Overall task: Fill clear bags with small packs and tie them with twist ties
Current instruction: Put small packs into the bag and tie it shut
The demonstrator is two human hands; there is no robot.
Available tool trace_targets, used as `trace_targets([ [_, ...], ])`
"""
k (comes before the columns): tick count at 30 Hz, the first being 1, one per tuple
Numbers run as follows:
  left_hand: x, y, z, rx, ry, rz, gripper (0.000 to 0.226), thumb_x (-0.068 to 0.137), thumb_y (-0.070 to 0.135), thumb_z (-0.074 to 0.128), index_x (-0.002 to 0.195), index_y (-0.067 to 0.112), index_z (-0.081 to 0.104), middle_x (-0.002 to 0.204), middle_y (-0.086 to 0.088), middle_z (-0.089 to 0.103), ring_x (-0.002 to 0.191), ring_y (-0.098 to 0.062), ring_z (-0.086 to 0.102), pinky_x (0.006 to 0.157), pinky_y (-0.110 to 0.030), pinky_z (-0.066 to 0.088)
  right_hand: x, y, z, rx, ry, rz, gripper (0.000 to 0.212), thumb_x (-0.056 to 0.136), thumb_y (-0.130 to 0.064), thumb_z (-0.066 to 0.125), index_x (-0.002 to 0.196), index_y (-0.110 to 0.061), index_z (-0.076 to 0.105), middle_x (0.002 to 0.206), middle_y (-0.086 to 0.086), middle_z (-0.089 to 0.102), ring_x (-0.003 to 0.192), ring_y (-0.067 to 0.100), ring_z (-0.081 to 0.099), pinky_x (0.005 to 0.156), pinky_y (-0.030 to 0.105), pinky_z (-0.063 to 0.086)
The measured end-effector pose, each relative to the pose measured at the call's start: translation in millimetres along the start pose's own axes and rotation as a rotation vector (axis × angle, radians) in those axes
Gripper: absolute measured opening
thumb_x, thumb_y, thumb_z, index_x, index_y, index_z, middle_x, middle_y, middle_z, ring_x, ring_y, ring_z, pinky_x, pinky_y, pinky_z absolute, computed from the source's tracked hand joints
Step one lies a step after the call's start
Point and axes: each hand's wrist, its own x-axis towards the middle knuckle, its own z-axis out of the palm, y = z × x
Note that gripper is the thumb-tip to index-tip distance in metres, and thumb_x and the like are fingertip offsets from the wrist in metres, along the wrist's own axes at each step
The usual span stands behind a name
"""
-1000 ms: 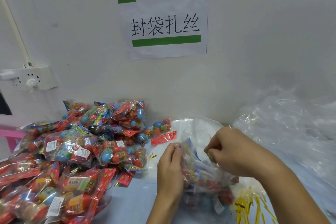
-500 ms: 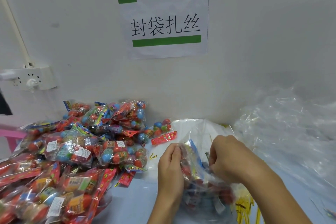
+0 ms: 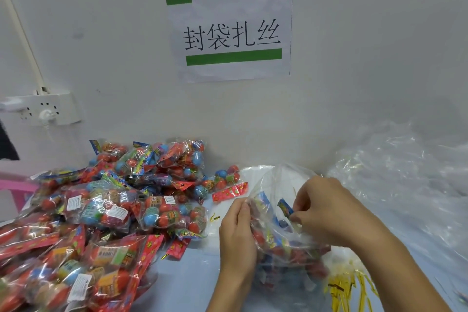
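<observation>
A clear bag holding several red and blue small packs stands on the table between my hands. My left hand pinches the bag's left edge near its mouth. My right hand has curled fingers on the bag's right side, pinching the plastic by a blue pack end that sticks up inside. Gold twist ties lie in a clear sleeve just right of the bag's base, partly hidden by my right forearm.
A big heap of filled colourful packs covers the table's left half up to the wall. A loose red pack lies behind my left hand. Crumpled clear bags pile at the right. A wall socket is at far left.
The bag's mouth has opened wider and risen. My right hand has shifted slightly down and right along the bag's edge; my left hand keeps its pinch in nearly the same place.
</observation>
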Motion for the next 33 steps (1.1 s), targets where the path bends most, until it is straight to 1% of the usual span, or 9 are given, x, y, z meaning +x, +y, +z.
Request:
trace_targets([
  [6, -2.9, 1.8, 1.8, -0.006, -0.001, -0.009, 0.038, 0.106, 0.012, 0.038, 0.083, 0.023, 0.066, 0.077, 0.017, 0.070, 0.071, 0.008, 0.063, 0.061, -0.008, 0.048, -2.7, 1.9, -6.0, -0.075, 0.015, 0.013, 0.017, 0.086, -0.015, 0.066, 0.095, -0.005, 0.076, 0.093, 0.011, 0.072, 0.082, 0.027, 0.071, 0.075, 0.043, 0.062],
  [11, -1.3, 2.7, 1.2, 0.041, 0.026, -0.001, 0.035, 0.107, 0.014, 0.037, 0.086, 0.020, 0.065, 0.078, 0.018, 0.070, 0.073, 0.009, 0.063, 0.061, -0.006, 0.046, -3.1, 0.8, -8.8, -0.041, -0.035, -0.077, 0.023, 0.091, -0.013, 0.057, 0.090, 0.007, 0.070, 0.075, 0.016, 0.067, 0.062, 0.034, 0.057, 0.056, 0.037, 0.050],
  [14, 4.8, -2.2, -1.6, 0.035, 0.086, -0.007, 0.034, 0.107, 0.015, 0.038, 0.086, 0.006, 0.063, 0.077, -0.004, 0.066, 0.072, -0.008, 0.060, 0.063, -0.013, 0.046, -3.4, 3.8, -17.6, 0.217, 0.111, -0.195, 0.021, 0.095, -0.012, 0.057, 0.102, -0.015, 0.077, 0.102, -0.001, 0.076, 0.083, 0.012, 0.072, 0.074, 0.025, 0.058],
  [16, 8.1, -4.1, -4.3, 0.031, 0.146, -0.012, 0.035, 0.107, 0.016, 0.038, 0.082, 0.008, 0.062, 0.077, -0.006, 0.064, 0.071, -0.008, 0.058, 0.065, -0.016, 0.047, -6.9, 1.0, -26.1, 0.465, 0.243, -0.297, 0.029, 0.094, -0.007, 0.061, 0.099, -0.031, 0.077, 0.097, -0.019, 0.076, 0.088, -0.006, 0.069, 0.075, 0.008, 0.052],
  [20, 10.4, -5.1, -8.4, 0.067, 0.196, -0.044, 0.035, 0.107, 0.020, 0.036, 0.086, 0.018, 0.064, 0.082, 0.008, 0.069, 0.078, -0.003, 0.063, 0.069, -0.015, 0.049, -5.6, 19.6, -35.6, 0.580, 0.367, -0.284, 0.033, 0.091, -0.003, 0.063, 0.099, -0.033, 0.076, 0.091, -0.013, 0.076, 0.087, -0.003, 0.069, 0.071, 0.005, 0.050],
  [22, 10.1, -4.9, -9.7, 0.145, 0.207, -0.031, 0.034, 0.107, 0.022, 0.036, 0.085, 0.021, 0.062, 0.080, 0.009, 0.067, 0.079, -0.004, 0.063, 0.065, -0.016, 0.047, -3.5, 39.2, -37.6, 0.439, 0.238, -0.164, 0.036, 0.092, -0.005, 0.062, 0.106, -0.036, 0.069, 0.098, -0.009, 0.072, 0.084, 0.003, 0.068, 0.068, 0.011, 0.052],
  [26, 10.4, -0.6, -13.3, 0.296, 0.211, 0.045, 0.023, 0.104, 0.023, 0.042, 0.090, 0.030, 0.059, 0.086, 0.005, 0.067, 0.081, -0.014, 0.064, 0.063, -0.026, 0.048, -5.0, 66.2, -28.0, 0.215, -0.292, 0.010, 0.061, 0.078, -0.041, 0.084, 0.127, -0.048, 0.048, 0.114, -0.018, 0.062, 0.098, 0.003, 0.068, 0.094, 0.031, 0.055],
  [30, 9.3, 17.4, -20.6, 0.162, -0.010, 0.202, 0.015, 0.097, 0.035, 0.052, 0.107, 0.030, 0.061, 0.101, 0.015, 0.070, 0.098, -0.006, 0.066, 0.076, -0.017, 0.051, 1.4, 51.3, -7.5, 0.519, -0.153, -0.161, 0.041, 0.072, -0.039, 0.085, 0.105, -0.054, 0.066, 0.110, -0.017, 0.068, 0.091, 0.001, 0.071, 0.089, 0.032, 0.057],
  [33, 8.3, 27.1, -28.4, 0.157, -0.264, 0.249, 0.057, 0.082, 0.057, 0.056, 0.131, 0.027, 0.055, 0.129, 0.013, 0.062, 0.125, -0.008, 0.056, 0.102, -0.034, 0.045, 6.8, 39.8, 3.7, 0.708, 0.002, -0.215, 0.025, 0.076, -0.026, 0.081, 0.094, -0.040, 0.072, 0.097, -0.010, 0.074, 0.087, 0.007, 0.072, 0.083, 0.032, 0.060],
])
